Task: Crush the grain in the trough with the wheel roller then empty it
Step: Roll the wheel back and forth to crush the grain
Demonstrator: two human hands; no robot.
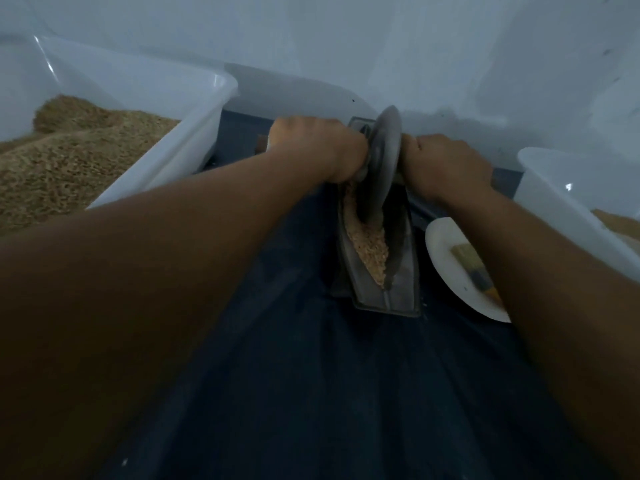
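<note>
Meanwhile, left hand (317, 147) and right hand (445, 164) each grip the axle beside the wheel roller (382, 161), standing in the grain (369, 244) of the trough (375, 258) toward the tabletop's far edge; even pressure should keep the wheel centred

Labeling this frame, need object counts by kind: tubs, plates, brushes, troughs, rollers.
White plastic tubs: 2, left tub, right tub
White plate: 1
Brush on the plate: 1
Metal trough: 1
Wheel roller: 1
Total: 6
</note>
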